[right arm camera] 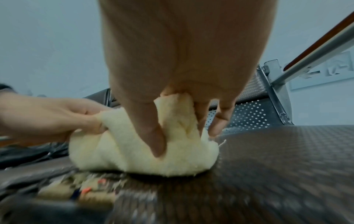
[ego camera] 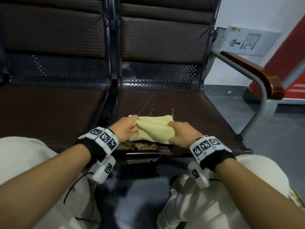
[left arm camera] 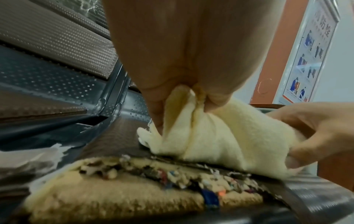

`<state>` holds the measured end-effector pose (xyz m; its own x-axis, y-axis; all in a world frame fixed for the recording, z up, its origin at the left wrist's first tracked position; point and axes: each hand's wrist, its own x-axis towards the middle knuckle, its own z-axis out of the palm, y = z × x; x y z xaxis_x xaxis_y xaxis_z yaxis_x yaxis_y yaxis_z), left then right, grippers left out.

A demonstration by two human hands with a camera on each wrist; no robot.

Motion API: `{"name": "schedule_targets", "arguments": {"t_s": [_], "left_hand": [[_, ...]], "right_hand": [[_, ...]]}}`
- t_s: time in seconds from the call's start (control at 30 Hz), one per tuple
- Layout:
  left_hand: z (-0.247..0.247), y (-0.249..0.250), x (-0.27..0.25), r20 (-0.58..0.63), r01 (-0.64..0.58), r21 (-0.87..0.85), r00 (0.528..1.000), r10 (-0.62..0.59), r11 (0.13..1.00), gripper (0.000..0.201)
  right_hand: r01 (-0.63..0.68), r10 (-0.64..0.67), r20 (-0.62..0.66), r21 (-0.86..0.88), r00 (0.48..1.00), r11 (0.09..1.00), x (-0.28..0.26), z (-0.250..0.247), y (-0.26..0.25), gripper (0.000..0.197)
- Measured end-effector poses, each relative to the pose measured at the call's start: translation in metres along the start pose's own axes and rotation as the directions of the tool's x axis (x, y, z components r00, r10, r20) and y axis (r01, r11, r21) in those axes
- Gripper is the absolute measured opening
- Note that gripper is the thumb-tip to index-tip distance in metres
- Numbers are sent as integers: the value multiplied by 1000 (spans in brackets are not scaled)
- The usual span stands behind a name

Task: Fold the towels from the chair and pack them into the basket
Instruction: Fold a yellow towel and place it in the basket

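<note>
A pale yellow towel point(ego camera: 154, 128) lies folded into a small bundle near the front edge of the dark brown chair seat point(ego camera: 189, 109). My left hand point(ego camera: 127, 128) grips its left end, fingers curled into the cloth. My right hand point(ego camera: 179, 133) grips the right end the same way. In the left wrist view the towel point(left arm camera: 216, 133) bunches under my left hand point(left arm camera: 184, 97), pinched between thumb and fingers. In the right wrist view my right hand point(right arm camera: 182, 115) clutches the towel point(right arm camera: 138, 156), thumb pressed into it. Loose threads trail from its far edge. No basket is in view.
The seat's front edge is torn, with foam stuffing point(ego camera: 140, 146) exposed point(left arm camera: 134, 181). A second seat point(ego camera: 49, 104) adjoins on the left. A metal and wood armrest point(ego camera: 257, 75) stands on the right, with grey floor point(ego camera: 272, 138) beyond. My knees are below.
</note>
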<state>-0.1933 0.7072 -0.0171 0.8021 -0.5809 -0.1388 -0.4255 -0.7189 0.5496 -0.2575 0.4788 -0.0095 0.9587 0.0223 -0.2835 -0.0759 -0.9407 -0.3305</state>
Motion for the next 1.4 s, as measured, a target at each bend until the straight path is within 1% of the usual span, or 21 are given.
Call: {"name": "schedule_targets", "arguments": {"t_s": [0.07,0.1,0.17,0.23,0.37,0.47,0.57,0.63,0.73,0.8,0.9,0.97,1.0,1.03,1.1,1.13,1.2,1.23,1.3,1.33,1.4], "left_hand": [[-7,-5,7,-17,25,-45,1000,-26,999,17],[-10,-9,12,-28,42,-48,999,-44,998,17],[-15,-17,24,-35,76,-24,996,-76,997,18],[-15,-24,37,-28,123,-8,992,-123,992,22],[-11,-39,61,-19,195,-10,981,-195,981,27],[-7,-51,70,-13,221,15,975,-221,975,24],[-2,-56,76,-25,222,62,975,-221,973,27],[0,-56,78,-12,234,102,972,-234,967,30],[0,-53,77,30,234,148,970,-241,961,28],[-1,-48,74,63,217,185,971,-232,959,27],[-4,-35,63,112,180,280,969,-218,943,28],[-8,-25,54,116,166,343,969,-217,924,39],[-10,-20,50,102,165,329,973,-209,930,50],[-13,-14,46,91,149,281,979,-181,948,59],[-17,2,38,104,60,131,992,-74,990,75],[-19,11,34,120,12,64,993,-20,998,82],[-23,32,26,158,-78,-15,984,79,997,95],[-24,41,22,172,-119,-54,977,127,991,95],[-26,60,12,188,-158,-144,965,184,977,79],[-27,69,6,207,-170,-187,956,208,968,71],[-24,87,-2,261,-199,-250,929,264,948,63]], "right_hand": [[-8,5,33,73,999,997,12,-9,3,44],[-18,8,62,162,998,987,19,-13,6,35],[-61,20,116,363,993,930,32,-17,10,17],[-113,60,130,447,990,887,47,-17,12,13],[-261,227,131,423,965,868,77,-13,16,47],[-294,277,98,316,956,902,92,-6,16,45],[-346,364,-12,288,931,893,99,3,15,43],[-403,432,-47,284,901,870,102,5,11,53],[-478,485,4,184,874,859,102,4,8,77],[-481,477,63,151,876,864,102,4,8,80],[-463,437,160,225,885,857,94,6,5,76],[-439,403,175,339,898,832,81,6,2,76],[-400,373,149,419,916,815,74,6,-1,75],[-328,328,94,520,940,789,66,6,-4,70],[-125,229,-53,708,972,695,44,5,-13,50],[-36,185,-116,749,976,661,32,3,-18,42],[98,91,-205,756,975,648,3,-6,-26,38],[157,52,-247,752,968,640,-12,-13,-29,37],[250,8,-329,733,944,632,-41,-29,-31,34],[277,2,-363,714,932,643,-56,-38,-30,33],[296,15,-406,690,914,660,-85,-55,-24,31]]}}
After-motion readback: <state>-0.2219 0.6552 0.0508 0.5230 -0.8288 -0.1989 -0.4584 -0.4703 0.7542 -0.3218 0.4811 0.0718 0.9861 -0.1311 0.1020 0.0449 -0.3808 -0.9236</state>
